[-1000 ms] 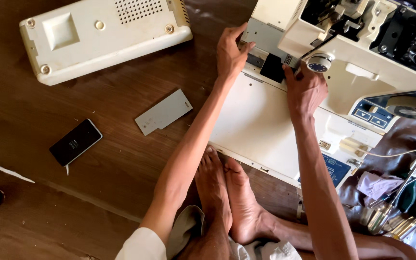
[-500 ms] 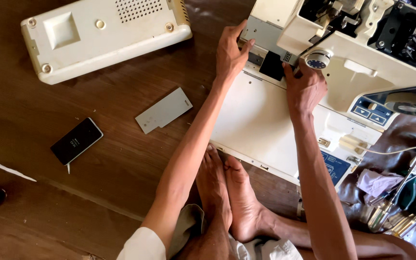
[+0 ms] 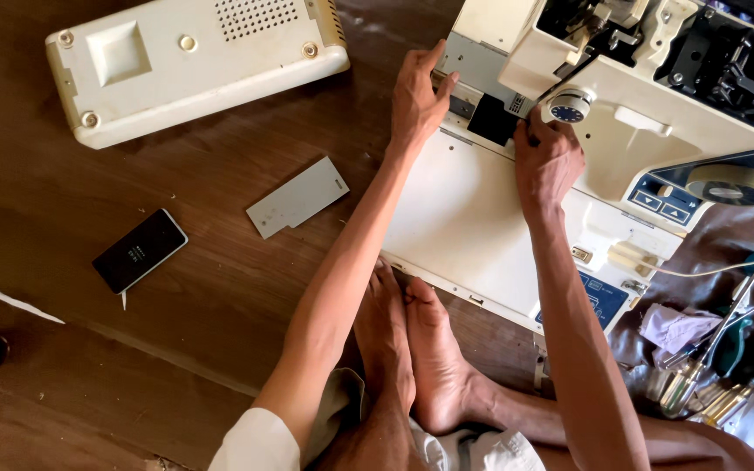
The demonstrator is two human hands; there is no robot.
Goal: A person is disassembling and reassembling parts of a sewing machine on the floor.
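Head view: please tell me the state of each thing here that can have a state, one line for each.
Cream machine: lying on the floor, housing open, inner parts exposed.
Cover shell: taken off, lying apart on the floor.
Grey plate: loose, flat on the floor.
Phone: flat, screen dark.
Left hand: pressed on the machine's edge.
Right hand: fingers at the round dial.
Hand tools: lying in a heap, unused.

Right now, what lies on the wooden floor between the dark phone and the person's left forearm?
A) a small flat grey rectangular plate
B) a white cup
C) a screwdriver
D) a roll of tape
A: a flat grey plate lies alone on the wooden floor, right of the phone and left of the left forearm, whose left hand rests on the opened machine.
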